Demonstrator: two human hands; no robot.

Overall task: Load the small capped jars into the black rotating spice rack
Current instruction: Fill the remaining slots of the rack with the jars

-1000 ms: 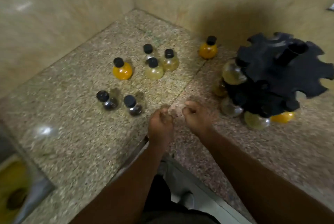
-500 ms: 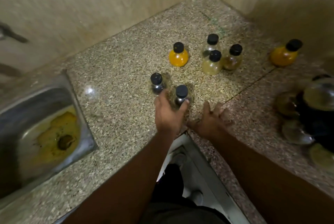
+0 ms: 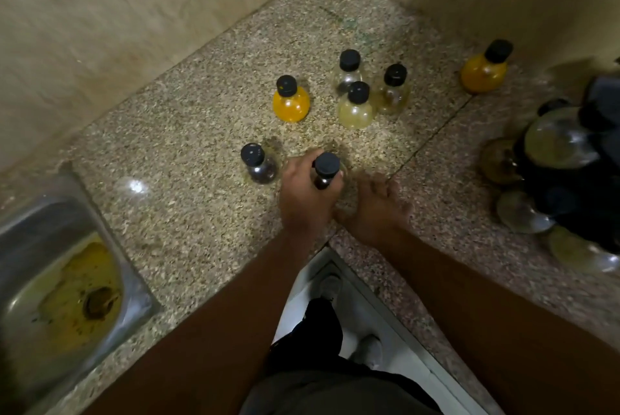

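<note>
- Black-capped dark jar [image 3: 324, 174] stands on the speckled counter [image 3: 188, 200], the left hand [image 3: 306, 195] wrapped around its body below the cap.
- Right hand [image 3: 375, 208] rests just beside it, fingers loosely spread, holding nothing.
- A second dark jar [image 3: 259, 163] stands just left of the held one.
- Black spice rack [image 3: 583, 159] sits at the right edge, partly loaded.

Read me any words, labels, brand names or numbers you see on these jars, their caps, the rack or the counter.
None can be read.
Jar caps: plain black, a few pale specks, no lettering.
Jar in the left hand: no label visible.
Orange jar and the pale jars: bare glass, no labels.
Black rack: mostly cut off by the frame and blurred, no text visible.
Counter and sink: no markings.
</note>
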